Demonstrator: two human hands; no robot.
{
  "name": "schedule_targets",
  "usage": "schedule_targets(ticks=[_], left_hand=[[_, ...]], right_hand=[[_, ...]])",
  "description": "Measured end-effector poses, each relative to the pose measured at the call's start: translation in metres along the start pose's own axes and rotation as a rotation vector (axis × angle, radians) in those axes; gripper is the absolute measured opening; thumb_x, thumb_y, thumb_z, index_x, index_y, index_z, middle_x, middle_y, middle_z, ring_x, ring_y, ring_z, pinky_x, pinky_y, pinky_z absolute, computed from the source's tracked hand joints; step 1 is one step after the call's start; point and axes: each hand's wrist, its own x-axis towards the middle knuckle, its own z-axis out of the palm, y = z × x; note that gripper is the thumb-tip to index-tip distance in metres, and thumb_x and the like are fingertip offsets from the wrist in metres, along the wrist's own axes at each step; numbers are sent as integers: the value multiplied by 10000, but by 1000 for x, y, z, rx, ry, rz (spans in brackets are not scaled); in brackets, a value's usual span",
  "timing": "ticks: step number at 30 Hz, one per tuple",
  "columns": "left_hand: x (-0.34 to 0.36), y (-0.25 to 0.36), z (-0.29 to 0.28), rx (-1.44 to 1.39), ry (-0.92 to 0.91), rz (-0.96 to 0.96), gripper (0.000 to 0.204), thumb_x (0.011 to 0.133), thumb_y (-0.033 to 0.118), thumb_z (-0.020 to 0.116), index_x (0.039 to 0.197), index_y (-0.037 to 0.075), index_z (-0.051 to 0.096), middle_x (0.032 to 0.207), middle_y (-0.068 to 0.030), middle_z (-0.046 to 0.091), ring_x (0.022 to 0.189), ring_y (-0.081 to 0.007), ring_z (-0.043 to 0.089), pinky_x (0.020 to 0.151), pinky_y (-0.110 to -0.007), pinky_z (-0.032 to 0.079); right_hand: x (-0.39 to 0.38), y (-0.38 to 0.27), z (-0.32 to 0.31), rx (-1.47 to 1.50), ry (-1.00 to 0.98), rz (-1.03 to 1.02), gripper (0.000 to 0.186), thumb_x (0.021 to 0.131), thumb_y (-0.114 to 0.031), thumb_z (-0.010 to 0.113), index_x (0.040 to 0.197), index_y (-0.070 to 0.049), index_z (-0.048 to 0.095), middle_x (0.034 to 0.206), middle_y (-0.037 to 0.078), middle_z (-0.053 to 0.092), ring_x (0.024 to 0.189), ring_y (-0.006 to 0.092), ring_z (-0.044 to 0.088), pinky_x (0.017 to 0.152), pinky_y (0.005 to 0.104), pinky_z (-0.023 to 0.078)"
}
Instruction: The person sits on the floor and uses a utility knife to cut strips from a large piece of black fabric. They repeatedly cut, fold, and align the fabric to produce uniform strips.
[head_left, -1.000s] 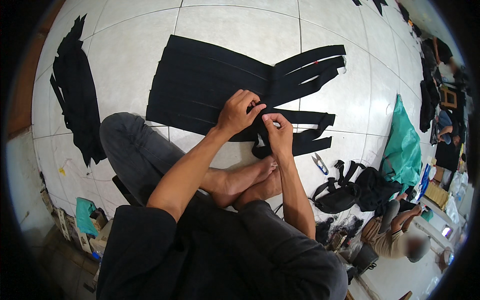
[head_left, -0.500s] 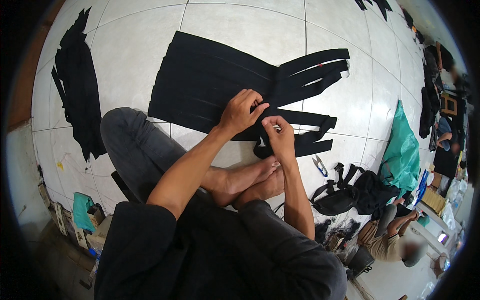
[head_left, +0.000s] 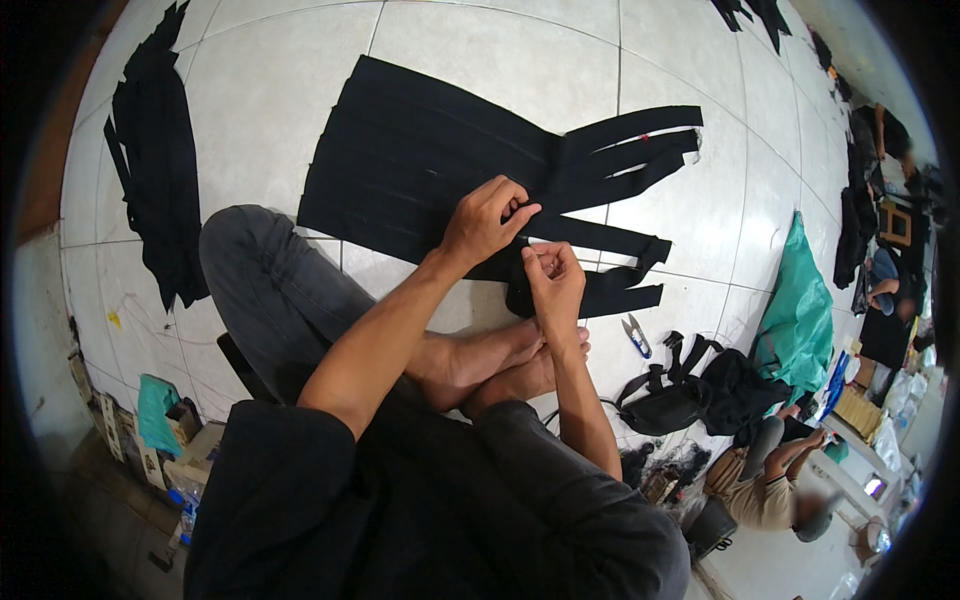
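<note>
A wide black fabric panel lies on the tiled floor in front of me, its right end split into several long strips. My left hand grips the fabric at the base of the strips, fingers curled, thumb pressed near them. Just below and right of it, my right hand is in a pinch close to the fabric; anything between those fingertips is too small to make out. Small thread snips lie right of my feet.
More black cloth lies at the left. At the right are a black strapped bag, a green sack, a seated person and clutter along the wall. A teal item sits among things at lower left.
My right hand has moved slightly down from my left thumb, its fingers curling more. My left hand keeps its grip. The view has shifted slightly, and the panel stays in place.
</note>
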Motion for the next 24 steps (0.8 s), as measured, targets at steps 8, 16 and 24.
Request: schedule_targets(ticks=[8,16,24], left_hand=[[-2,0,2,11,-16,47,238,905,223,792,886,60,620,808,-61,635,660,-222,629,596,-345,519],[-2,-1,2,30,-34,36,231,902,209,801,916,50,635,832,-64,637,689,-189,649,613,-330,529],[-1,1,1,4,-29,28,233,895,204,804,917,50,630,835,-71,641,710,-214,660,630,-336,536]], right_hand=[[10,3,-5,189,-31,180,171,1001,-169,701,979,0,711,636,-116,427,577,-5,327,511,241,184],[17,16,-3,114,0,1,190,1053,-214,621,1002,-35,658,804,-37,591,611,8,375,532,205,299],[19,-6,-22,1029,-118,478,152,1078,-212,546,998,-82,550,954,42,609,596,73,416,506,232,342]])
